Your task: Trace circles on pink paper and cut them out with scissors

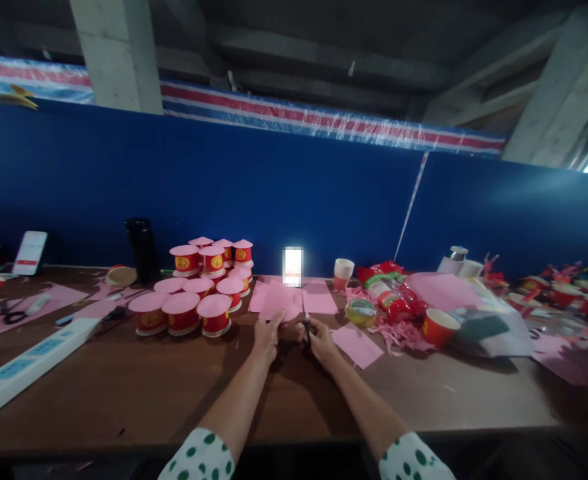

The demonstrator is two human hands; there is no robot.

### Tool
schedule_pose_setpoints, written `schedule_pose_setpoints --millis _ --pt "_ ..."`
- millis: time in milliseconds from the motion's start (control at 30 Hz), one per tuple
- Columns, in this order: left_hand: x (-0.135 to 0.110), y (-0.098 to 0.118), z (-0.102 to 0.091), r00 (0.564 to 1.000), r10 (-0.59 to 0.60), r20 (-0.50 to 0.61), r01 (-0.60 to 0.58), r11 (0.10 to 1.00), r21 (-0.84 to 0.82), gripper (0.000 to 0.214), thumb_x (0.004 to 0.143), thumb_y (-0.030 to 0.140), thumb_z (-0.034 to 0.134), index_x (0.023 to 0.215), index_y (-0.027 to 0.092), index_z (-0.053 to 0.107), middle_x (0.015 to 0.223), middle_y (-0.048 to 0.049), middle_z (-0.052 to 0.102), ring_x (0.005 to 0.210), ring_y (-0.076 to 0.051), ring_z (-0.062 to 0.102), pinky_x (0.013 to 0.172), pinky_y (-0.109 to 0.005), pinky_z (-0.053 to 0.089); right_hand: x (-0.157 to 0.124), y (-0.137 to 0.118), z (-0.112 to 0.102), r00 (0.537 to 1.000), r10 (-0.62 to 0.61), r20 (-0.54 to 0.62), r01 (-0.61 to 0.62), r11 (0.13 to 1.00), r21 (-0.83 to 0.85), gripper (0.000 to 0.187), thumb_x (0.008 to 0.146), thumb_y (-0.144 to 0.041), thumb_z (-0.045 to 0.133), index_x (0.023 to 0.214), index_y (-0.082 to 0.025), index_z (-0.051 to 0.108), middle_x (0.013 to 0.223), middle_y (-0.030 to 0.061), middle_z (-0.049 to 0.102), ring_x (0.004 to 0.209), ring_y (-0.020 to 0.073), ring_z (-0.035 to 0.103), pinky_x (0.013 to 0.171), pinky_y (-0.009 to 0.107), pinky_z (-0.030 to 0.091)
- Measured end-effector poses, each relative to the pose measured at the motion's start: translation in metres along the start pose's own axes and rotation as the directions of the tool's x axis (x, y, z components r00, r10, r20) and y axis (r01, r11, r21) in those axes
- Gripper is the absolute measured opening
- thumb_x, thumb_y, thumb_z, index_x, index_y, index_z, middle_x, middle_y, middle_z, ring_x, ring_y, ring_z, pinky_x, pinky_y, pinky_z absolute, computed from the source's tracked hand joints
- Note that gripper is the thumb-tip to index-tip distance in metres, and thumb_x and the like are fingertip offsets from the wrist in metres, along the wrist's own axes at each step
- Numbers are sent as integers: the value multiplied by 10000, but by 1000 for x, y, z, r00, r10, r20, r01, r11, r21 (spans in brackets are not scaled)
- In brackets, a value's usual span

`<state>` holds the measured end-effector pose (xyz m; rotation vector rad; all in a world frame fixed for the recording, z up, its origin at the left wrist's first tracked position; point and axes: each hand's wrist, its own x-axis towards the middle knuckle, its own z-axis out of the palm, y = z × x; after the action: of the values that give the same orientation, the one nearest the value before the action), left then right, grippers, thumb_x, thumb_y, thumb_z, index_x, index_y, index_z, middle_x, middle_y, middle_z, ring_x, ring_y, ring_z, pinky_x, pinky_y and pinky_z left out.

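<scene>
My left hand (269,337) pinches the lower edge of a pink paper sheet (278,298), holding it a little above the table. Beside it, my right hand (320,339) is closed round the handles of a pair of scissors (303,313), whose blades point away from me along the paper's right edge. More pink sheets (324,299) lie flat behind the hands. To the left stand several red paper cups with gold print, topped with pink paper discs (214,307). Another pink sheet (358,345) lies right of my right hand.
A bright phone screen (293,267) stands against the blue partition (284,187). Rightward are a paper cup (343,275), a tape roll (361,311), a red package (387,290), paper shreds and a tipped cup (439,327). Leftward are a black bottle (143,250) and a white power strip (39,363).
</scene>
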<state>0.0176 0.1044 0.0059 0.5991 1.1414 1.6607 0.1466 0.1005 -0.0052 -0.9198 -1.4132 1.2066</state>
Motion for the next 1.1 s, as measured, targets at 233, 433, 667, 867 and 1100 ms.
schedule_pose_setpoints --millis 233,433,667,867,1100 --pt "-6 5 2 1000 10 9 -10 1000 -24 286 484 291 746 625 112 573 480 -3 557 420 -109 538 274 -143 230 1 3 -1 1000 -10 4 10 1000 5 316 672 -437 630 817 -160 587 504 -26 558 380 84 465 357 182 330" --pt "-5 3 1 1000 20 21 -19 999 -29 289 488 297 745 633 111 576 485 -2 561 409 -105 533 284 -147 246 0 2 0 1000 -21 -8 21 1000 -5 310 678 -430 625 824 -160 585 495 -34 545 370 82 451 338 178 309" --pt "-2 1 0 1000 17 13 -16 1000 -22 298 488 305 744 628 110 568 475 14 540 401 -88 519 290 -140 255 0 1 -1 1000 -29 5 29 999 -15 281 667 -414 637 777 -163 579 488 -39 542 383 81 457 367 182 333" --pt "-2 2 0 1000 1 11 -1 1000 8 298 508 318 732 641 112 562 464 16 535 386 -90 514 269 -136 196 2 7 -3 1000 -26 6 26 999 -22 303 680 -430 627 811 -160 585 497 -38 540 381 81 450 366 185 332" --pt "0 0 1 1000 24 20 -22 997 -76 298 493 272 751 666 106 573 510 23 554 404 -73 514 321 -143 333 2 5 -2 1000 -18 7 18 1000 -12 300 679 -424 630 807 -156 585 493 -38 534 382 78 446 369 184 330"
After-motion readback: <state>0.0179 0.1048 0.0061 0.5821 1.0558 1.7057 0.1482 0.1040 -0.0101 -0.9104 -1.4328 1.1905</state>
